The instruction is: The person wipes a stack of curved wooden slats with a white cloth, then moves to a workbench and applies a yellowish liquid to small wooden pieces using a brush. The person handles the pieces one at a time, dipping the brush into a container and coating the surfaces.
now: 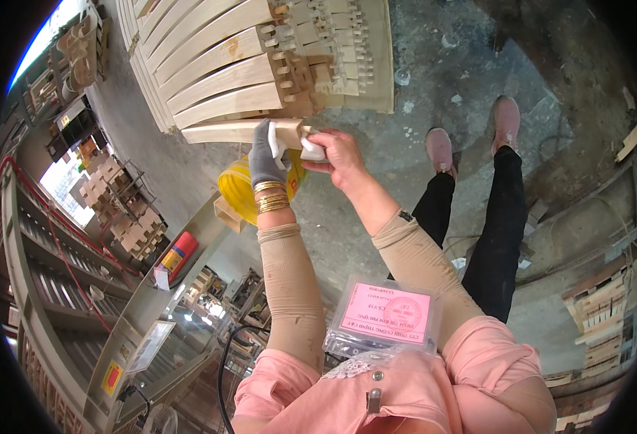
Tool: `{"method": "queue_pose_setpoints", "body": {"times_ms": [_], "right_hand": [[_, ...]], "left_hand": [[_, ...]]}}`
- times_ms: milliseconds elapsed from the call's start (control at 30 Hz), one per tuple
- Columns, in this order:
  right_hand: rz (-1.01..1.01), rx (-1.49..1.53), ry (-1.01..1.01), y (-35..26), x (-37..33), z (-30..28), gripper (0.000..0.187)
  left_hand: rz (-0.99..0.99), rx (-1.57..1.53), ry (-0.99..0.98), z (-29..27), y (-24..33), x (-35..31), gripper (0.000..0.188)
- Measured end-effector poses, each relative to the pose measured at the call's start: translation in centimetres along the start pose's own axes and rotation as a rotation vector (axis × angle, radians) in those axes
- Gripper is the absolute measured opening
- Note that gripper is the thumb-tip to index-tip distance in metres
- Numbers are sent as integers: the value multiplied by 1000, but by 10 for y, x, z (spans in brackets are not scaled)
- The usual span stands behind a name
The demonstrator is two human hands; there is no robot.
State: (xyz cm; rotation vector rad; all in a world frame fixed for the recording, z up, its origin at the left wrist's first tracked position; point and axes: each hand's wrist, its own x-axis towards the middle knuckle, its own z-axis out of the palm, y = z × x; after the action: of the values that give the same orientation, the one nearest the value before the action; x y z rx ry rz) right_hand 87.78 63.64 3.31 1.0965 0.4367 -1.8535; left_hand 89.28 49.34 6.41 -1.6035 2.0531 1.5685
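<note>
My left hand [266, 153], in a grey glove, is closed around a long, pale, slightly curved wooden piece [221, 131] near its right end. A peg sticks out at that end. Something white shows at the gloved fingers; I cannot tell whether it is cloth or part of the glove. My bare right hand [341, 158] pinches a white cloth [312, 149] against the peg end. Just beyond my hands lies a stack of similar curved wooden pieces [224, 94] with pegged ends. Below my left hand is a yellow bucket [237, 189], partly hidden by the glove and wrist.
Left of me runs a metal frame [65, 347] with slatted shelving and a red hose. A red, yellow and blue roll-shaped object [176, 254] rests on its edge. Wooden stacks [127, 210] stand farther left. My pink shoes [440, 150] are on the stained concrete floor [470, 79].
</note>
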Motion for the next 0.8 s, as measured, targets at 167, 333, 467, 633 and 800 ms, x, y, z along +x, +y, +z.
{"method": "queue_pose_setpoints", "body": {"times_ms": [167,333,467,633,800], "right_hand": [[135,126,-138,-2,-11,-19,20],[-661,-453,25,5,-24,-24,14],[-799,-570,58,-8,-29,-44,16],[-77,-293,-216,-33,-9,-40,32],[212,-371,-570,-43,8,-16,33]], "left_hand": [[412,631,-101,-29,-30,3,57],[351,444,-130,-19,-26,-4,52],[464,603,-132,-3,-7,-18,46],[465,463,-118,-8,0,-24,61],[824,762,-34,-28,-4,-18,61]]}}
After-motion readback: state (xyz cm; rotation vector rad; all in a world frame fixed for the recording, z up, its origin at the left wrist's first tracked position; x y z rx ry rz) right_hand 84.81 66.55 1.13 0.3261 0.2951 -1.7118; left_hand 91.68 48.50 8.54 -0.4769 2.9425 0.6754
